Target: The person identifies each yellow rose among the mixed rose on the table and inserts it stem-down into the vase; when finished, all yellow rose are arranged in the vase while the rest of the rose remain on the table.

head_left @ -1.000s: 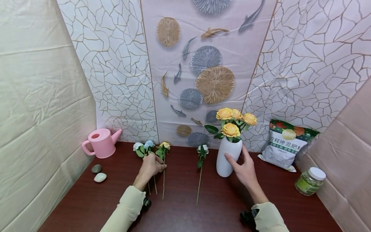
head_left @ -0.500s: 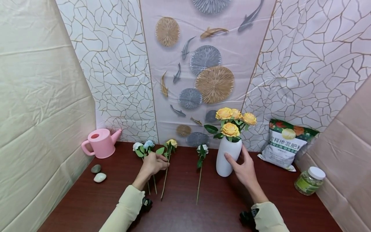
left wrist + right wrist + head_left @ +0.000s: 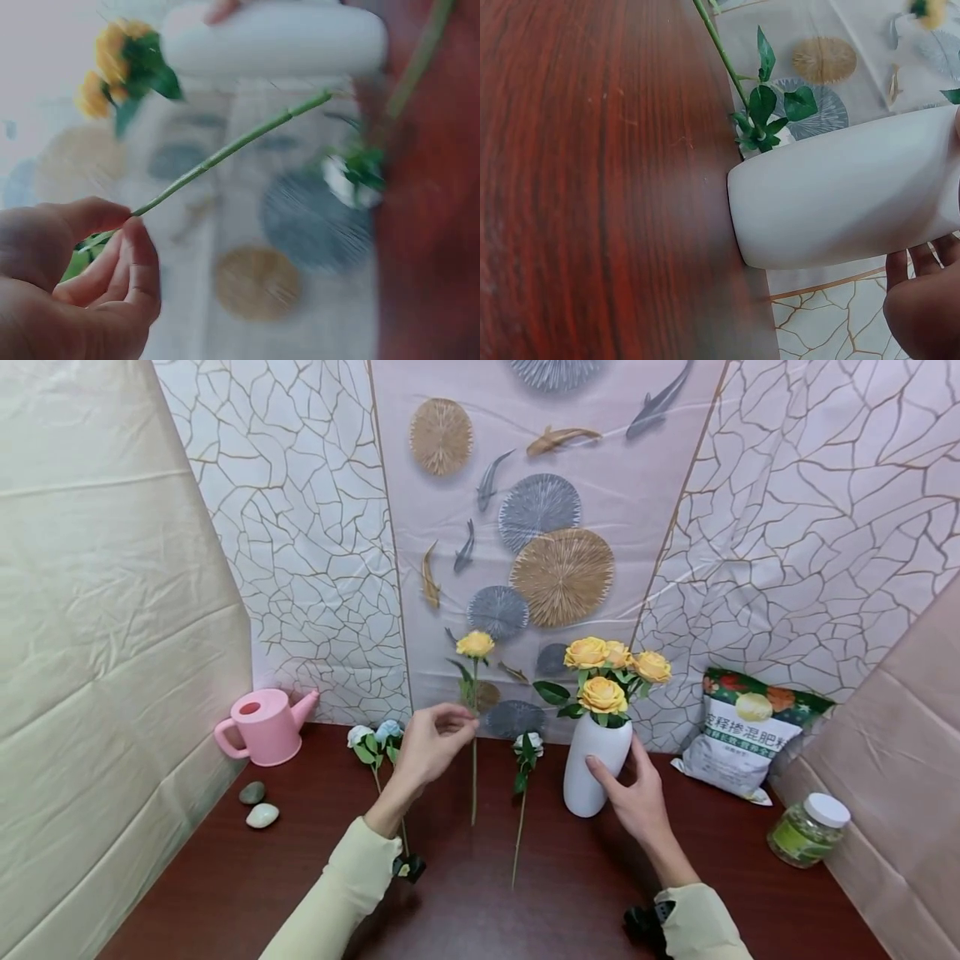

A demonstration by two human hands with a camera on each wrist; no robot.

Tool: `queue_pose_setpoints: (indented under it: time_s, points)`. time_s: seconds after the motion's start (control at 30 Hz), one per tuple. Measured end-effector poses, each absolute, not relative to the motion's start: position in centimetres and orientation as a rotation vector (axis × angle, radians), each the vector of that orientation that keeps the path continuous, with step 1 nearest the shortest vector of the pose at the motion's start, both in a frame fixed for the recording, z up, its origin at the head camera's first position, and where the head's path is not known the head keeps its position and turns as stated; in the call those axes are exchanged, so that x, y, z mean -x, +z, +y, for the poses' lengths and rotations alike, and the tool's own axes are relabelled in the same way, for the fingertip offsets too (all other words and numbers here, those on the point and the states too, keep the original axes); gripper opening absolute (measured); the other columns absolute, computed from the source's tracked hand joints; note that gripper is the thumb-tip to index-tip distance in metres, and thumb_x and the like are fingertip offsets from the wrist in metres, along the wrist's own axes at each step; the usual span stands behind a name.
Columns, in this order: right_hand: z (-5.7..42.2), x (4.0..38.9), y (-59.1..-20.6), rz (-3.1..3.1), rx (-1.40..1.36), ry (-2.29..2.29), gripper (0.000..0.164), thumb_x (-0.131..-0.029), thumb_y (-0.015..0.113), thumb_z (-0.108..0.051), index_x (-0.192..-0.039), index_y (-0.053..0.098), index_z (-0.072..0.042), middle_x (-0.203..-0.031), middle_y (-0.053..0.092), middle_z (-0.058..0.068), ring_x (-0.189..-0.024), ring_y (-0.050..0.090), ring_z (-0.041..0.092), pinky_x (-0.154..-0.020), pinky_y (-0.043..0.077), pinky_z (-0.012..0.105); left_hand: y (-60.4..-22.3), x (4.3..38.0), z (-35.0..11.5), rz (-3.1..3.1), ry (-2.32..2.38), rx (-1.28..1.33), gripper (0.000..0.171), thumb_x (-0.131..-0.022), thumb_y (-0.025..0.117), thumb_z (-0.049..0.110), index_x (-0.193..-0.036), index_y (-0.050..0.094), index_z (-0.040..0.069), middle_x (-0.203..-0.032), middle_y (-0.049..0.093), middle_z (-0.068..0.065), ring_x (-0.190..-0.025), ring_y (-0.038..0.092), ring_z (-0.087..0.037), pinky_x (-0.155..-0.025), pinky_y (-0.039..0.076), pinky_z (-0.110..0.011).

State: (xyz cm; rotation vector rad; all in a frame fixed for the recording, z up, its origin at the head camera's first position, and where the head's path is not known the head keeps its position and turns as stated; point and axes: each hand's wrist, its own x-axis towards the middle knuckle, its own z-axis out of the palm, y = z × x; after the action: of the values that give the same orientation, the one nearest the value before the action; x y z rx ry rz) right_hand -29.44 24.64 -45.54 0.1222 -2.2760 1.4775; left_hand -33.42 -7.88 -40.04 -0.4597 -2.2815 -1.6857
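Note:
My left hand (image 3: pixel 431 743) pinches the green stem of a yellow rose (image 3: pixel 476 644) between thumb and fingertips, holding it upright above the table. In the left wrist view the bare stem (image 3: pixel 217 157) runs out past the fingertips. The right hand (image 3: pixel 637 793) grips the side of a white vase (image 3: pixel 588 764), thumb on the front and fingers behind. Several yellow roses (image 3: pixel 602 695) stand in that vase. Between the two hands lies a white rose (image 3: pixel 528 745) on the table. Left of it, partly behind my left forearm, are another white rose (image 3: pixel 360 737) and a blue rose (image 3: pixel 388 732).
A pink watering can (image 3: pixel 264 728) stands at the back left, with two pebbles (image 3: pixel 262 816) in front. To the right are a fertilizer bag (image 3: pixel 738 739) leaning on the wall and a white-lidded jar (image 3: pixel 808 831). Patterned cloth walls border the dark red table (image 3: pixel 465 893).
My left hand has lifted the yellow rose off the table, raising it and carrying it to the right. The right hand keeps its hold on the vase, which stays in place.

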Motion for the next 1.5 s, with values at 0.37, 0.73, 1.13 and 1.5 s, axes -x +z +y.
queue_pose_setpoints:
  time_s: [0.37, 0.73, 1.13, 1.5]
  points:
    - [25.5, 30.9, -47.4, -2.252, -0.142, 1.439, 0.080, -0.090, 0.076, -0.039, -0.155, 0.028, -0.043, -0.151, 0.049, -0.004, -0.134, 0.051, 0.015, -0.106, 0.044, 0.030, -32.0, 31.4, -1.5, -1.768, -1.924, 0.714, 0.021, -0.093, 0.074, 0.016, -0.108, 0.071, 0.002, -0.101, 0.075, -0.016, -0.090, 0.074, -0.026, -0.082, 0.061, -0.032]
    - [25.6, 31.0, -47.4, -2.260, -0.119, 1.439, 0.080, -0.090, 0.075, -0.040, -0.154, 0.029, -0.044, -0.151, 0.049, -0.007, -0.134, 0.050, 0.012, -0.105, 0.042, 0.024, -30.0, 29.7, 3.7, -1.691, -1.727, 0.787, 0.016, -0.095, 0.072, 0.021, -0.104, 0.070, 0.008, -0.098, 0.077, -0.009, -0.089, 0.075, -0.015, -0.077, 0.061, -0.026]
    - [24.9, 30.0, -46.1, -2.261, -0.177, 1.459, 0.077, -0.092, 0.073, -0.039, -0.154, 0.029, -0.045, -0.151, 0.049, -0.008, -0.134, 0.050, 0.012, -0.100, 0.043, 0.018, -31.5, 29.5, 5.7, -1.770, -1.563, 0.825, 0.019, -0.096, 0.070, 0.025, -0.108, 0.071, 0.011, -0.098, 0.077, -0.007, -0.089, 0.074, -0.007, -0.079, 0.058, -0.016]
    - [24.9, 29.9, -46.2, -2.255, -0.165, 1.420, 0.076, -0.091, 0.075, -0.037, -0.153, 0.031, -0.046, -0.148, 0.052, -0.005, -0.131, 0.052, 0.014, -0.099, 0.043, 0.017, -32.1, 30.1, 5.0, -1.744, -1.525, 0.798, 0.021, -0.096, 0.070, 0.022, -0.112, 0.069, 0.009, -0.099, 0.075, -0.007, -0.089, 0.074, -0.009, -0.081, 0.058, -0.017]
